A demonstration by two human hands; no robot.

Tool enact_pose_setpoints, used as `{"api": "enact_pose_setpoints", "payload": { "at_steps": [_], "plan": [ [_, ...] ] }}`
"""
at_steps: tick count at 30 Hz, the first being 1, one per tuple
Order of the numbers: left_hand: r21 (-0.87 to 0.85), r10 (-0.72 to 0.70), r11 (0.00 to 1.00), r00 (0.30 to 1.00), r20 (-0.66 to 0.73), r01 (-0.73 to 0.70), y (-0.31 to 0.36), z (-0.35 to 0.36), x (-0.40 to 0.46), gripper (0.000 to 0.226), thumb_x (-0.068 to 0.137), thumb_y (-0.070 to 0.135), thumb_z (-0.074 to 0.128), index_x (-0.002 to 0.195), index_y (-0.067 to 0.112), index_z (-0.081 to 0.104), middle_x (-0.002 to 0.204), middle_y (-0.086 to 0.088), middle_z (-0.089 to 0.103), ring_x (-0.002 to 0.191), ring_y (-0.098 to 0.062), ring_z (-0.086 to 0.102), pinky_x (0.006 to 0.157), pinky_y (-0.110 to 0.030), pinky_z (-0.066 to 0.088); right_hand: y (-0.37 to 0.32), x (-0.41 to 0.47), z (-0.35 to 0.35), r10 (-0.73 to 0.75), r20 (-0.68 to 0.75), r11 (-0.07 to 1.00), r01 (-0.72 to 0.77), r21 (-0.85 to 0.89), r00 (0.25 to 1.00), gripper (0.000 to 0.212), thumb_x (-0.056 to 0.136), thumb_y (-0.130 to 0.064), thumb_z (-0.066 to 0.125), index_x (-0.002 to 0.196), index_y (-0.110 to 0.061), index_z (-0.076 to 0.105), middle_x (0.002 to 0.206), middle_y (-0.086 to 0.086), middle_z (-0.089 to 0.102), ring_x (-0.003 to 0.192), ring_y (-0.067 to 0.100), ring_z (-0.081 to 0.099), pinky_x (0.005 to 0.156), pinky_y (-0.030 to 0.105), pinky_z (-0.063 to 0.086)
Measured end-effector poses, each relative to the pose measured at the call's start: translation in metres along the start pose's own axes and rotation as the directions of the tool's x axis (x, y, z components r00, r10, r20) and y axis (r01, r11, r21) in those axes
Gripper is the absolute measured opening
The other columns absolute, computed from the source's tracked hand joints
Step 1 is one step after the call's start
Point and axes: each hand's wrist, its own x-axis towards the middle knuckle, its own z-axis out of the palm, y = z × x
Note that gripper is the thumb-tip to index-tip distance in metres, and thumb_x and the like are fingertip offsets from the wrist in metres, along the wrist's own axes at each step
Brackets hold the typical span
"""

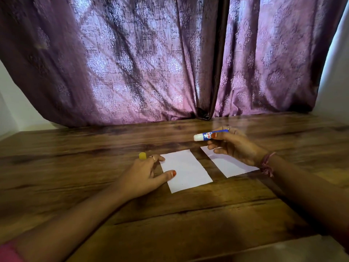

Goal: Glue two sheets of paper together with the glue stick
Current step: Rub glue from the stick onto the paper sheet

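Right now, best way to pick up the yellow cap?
Pinch the yellow cap across its round sides, coming from above. It seems to stand upright on the table just beyond the left hand, whose fingers hide its near side.

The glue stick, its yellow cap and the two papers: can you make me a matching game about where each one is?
Things:
1. glue stick
2. yellow cap
3. left paper
4. right paper

Places:
A. partly under the right hand
B. touched by the left hand
C. held up in the right hand
D. on the table, behind the left hand

Pairs: 1-C, 2-D, 3-B, 4-A
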Motion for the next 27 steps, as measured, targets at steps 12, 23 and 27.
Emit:
{"api": "enact_pose_setpoints", "payload": {
  "at_steps": [12, 23, 27],
  "plan": [
    [0.128, 0.083, 0.987, 0.987, 0.138, -0.101, -0.010, -0.002, 0.000, 0.087, 0.060, 0.088, 0.032, 0.126, 0.036, 0.055, 0.053, 0.014, 0.045, 0.060, 0.013, 0.049, 0.045, -0.013, 0.032, 0.017, 0.016, -0.013, -0.058, -0.030, 0.998, 0.058, -0.015, 0.998, 0.023, 0.077, -0.016, 0.063, 0.098, -0.012, 0.070, 0.071, 0.009, 0.066, 0.057, 0.013, 0.059, 0.055, 0.020, 0.052],
    [0.076, 0.159, 0.982, 0.970, 0.182, -0.175, -0.010, -0.012, -0.007, 0.070, 0.067, 0.084, 0.036, 0.118, 0.043, 0.058, 0.060, 0.007, 0.050, 0.061, -0.007, 0.053, 0.052, -0.024, 0.044, 0.015, 0.006, -0.003, -0.037, -0.010, 0.999, 0.037, 0.024, 0.999, 0.025, 0.075, -0.012, 0.063, 0.099, -0.009, 0.070, 0.068, -0.001, 0.065, 0.059, 0.007, 0.056, 0.056, 0.016, 0.052],
    [-0.032, 0.125, 0.992, 0.984, 0.129, -0.122, -0.012, -0.010, -0.007, 0.063, 0.069, 0.079, 0.041, 0.117, 0.042, 0.058, 0.056, 0.011, 0.045, 0.051, -0.009, 0.046, 0.053, -0.036, 0.043, 0.014, 0.007, -0.002, -0.121, -0.060, 0.982, 0.111, -0.153, 0.991, 0.037, 0.087, -0.001, 0.055, 0.066, -0.023, 0.076, 0.056, -0.008, 0.061, 0.052, 0.005, 0.052, 0.053, 0.017, 0.048]
  ]
}}
